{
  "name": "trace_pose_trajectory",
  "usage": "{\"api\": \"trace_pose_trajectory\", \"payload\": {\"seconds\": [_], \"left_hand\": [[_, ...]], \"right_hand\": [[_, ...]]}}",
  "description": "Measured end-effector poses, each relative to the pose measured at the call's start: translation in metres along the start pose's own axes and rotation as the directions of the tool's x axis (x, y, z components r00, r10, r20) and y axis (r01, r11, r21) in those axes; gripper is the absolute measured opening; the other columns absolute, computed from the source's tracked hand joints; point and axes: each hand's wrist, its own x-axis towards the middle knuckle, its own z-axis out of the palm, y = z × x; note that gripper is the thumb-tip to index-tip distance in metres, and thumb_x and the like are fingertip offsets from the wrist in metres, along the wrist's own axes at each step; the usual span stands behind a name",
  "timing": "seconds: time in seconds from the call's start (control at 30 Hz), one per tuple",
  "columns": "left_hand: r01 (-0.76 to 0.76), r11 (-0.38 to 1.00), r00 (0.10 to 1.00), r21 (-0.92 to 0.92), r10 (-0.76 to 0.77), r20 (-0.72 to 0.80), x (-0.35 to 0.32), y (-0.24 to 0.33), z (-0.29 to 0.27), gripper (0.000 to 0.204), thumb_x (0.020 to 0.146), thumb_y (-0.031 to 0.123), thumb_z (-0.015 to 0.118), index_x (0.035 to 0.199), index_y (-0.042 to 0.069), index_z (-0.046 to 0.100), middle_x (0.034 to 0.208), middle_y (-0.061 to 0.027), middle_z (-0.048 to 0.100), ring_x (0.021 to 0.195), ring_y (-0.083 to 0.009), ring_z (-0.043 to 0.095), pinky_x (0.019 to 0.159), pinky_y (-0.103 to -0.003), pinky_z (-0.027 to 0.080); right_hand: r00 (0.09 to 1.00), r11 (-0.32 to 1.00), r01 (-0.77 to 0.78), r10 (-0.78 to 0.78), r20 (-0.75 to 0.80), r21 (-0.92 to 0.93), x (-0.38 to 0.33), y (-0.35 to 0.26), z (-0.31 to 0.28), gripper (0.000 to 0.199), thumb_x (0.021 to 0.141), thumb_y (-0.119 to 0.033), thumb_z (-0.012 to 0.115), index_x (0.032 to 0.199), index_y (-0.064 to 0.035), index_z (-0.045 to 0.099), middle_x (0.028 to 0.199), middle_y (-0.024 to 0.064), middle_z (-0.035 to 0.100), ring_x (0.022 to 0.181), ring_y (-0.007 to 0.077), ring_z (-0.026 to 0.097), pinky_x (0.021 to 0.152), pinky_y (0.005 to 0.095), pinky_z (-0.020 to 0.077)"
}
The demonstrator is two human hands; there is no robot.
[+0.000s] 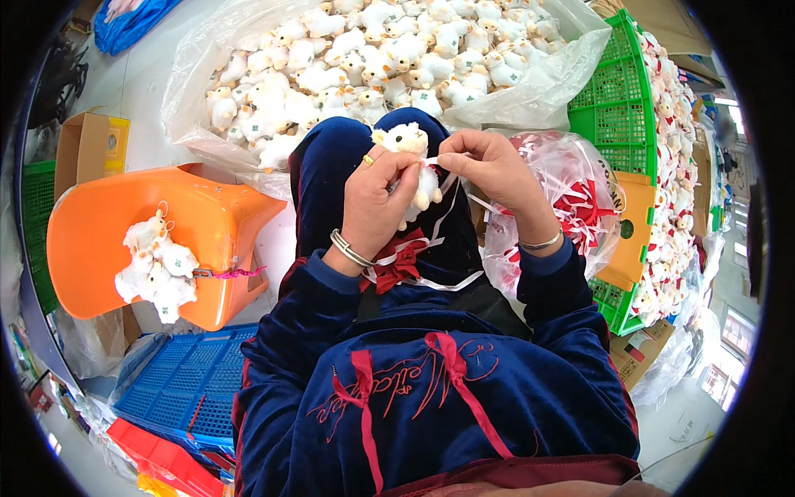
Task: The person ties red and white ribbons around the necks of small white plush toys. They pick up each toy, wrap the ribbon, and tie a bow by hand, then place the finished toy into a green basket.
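A small white plush sheep [403, 139] sits upright over my knees, its head tipped up. My left hand [377, 199] is closed around its side and neck, thumb toward the front. At the neck, my right hand [489, 166] pinches a thin white ribbon [432, 161] between thumb and fingertips. The far end of that ribbon is hidden behind my left fingers. On my lap, just below the sheep, lies a bunch of red fabric pieces with white ribbons [399, 263].
Ahead is a large clear plastic bag [186, 103] heaped with similar plush sheep. On the left, an orange stool [91, 240] carries several sheep [157, 273]. To the right are a clear bag of red and white pieces [584, 203] and a green crate [609, 91]. Blue crates [186, 389] stand lower left.
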Motion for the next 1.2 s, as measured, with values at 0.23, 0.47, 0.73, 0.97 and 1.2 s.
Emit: {"api": "trace_pose_trajectory", "payload": {"seconds": [0.23, 0.47, 0.73, 0.97, 1.2], "left_hand": [[-0.003, 1.000, 1.000, 0.012, 0.003, -0.001, 0.001, 0.001, -0.001, 0.007, 0.092, 0.004, 0.071, 0.099, 0.001, 0.073, 0.077, -0.0017, 0.059, 0.066, -0.0093, 0.053, 0.061, -0.025, 0.043], [-0.001, 0.999, 1.000, 0.038, 0.001, -0.002, 0.003, 0.004, -0.002, 0.005, 0.091, 0.004, 0.071, 0.096, 0.003, 0.071, 0.078, -0.0056, 0.062, 0.067, -0.0156, 0.057, 0.060, -0.028, 0.045], [0.005, 0.998, 1.000, 0.061, -0.006, 0.005, 0.004, 0.001, -0.001, 0.004, 0.089, 0.004, 0.072, 0.093, 0.004, 0.070, 0.076, -0.0075, 0.061, 0.066, -0.0201, 0.058, 0.060, -0.031, 0.046], [0.014, 1.000, 1.000, 0.018, -0.014, -0.015, 0.003, 0.000, 0.001, 0.004, 0.089, 0.004, 0.072, 0.093, 0.003, 0.071, 0.076, -0.0068, 0.061, 0.066, -0.0190, 0.057, 0.060, -0.031, 0.046], [-0.040, 0.995, 0.998, 0.091, 0.045, -0.050, -0.002, -0.001, 0.003, 0.007, 0.087, 0.003, 0.074, 0.094, 0.004, 0.073, 0.080, -0.0066, 0.065, 0.065, -0.0171, 0.060, 0.060, -0.029, 0.049]], "right_hand": [[0.998, 1.000, -0.002, 0.003, 0.065, -0.007, 0.003, -0.014, -0.007, 0.020, 0.099, -0.020, 0.068, 0.097, -0.0011, 0.073, 0.083, 0.0013, 0.070, 0.078, 0.0075, 0.063, 0.071, 0.0228, 0.0496], [0.961, 0.977, -0.184, 0.155, 0.227, 0.111, 0.005, -0.021, -0.003, 0.023, 0.096, -0.025, 0.072, 0.096, -0.0017, 0.074, 0.079, -0.0005, 0.068, 0.069, 0.0055, 0.060, 0.062, 0.0198, 0.0454], [0.948, 0.971, -0.233, 0.217, 0.232, 0.044, 0.011, -0.030, 0.010, 0.028, 0.092, -0.030, 0.078, 0.084, -0.0029, 0.073, 0.072, -0.0031, 0.064, 0.064, 0.0022, 0.053, 0.055, 0.0189, 0.0373], [0.969, 0.985, -0.169, 0.174, 0.176, -0.044, 0.003, -0.025, 0.002, 0.017, 0.089, -0.017, 0.074, 0.084, -0.0014, 0.071, 0.075, -0.0023, 0.065, 0.068, 0.0035, 0.056, 0.059, 0.0197, 0.0416], [0.999, 0.986, 0.037, -0.037, 0.002, -0.161, -0.004, -0.017, 0.003, 0.014, 0.091, -0.009, 0.068, 0.099, 0.0019, 0.067, 0.081, 0.0021, 0.067, 0.071, 0.0074, 0.058, 0.064, 0.0252, 0.0479]]}}
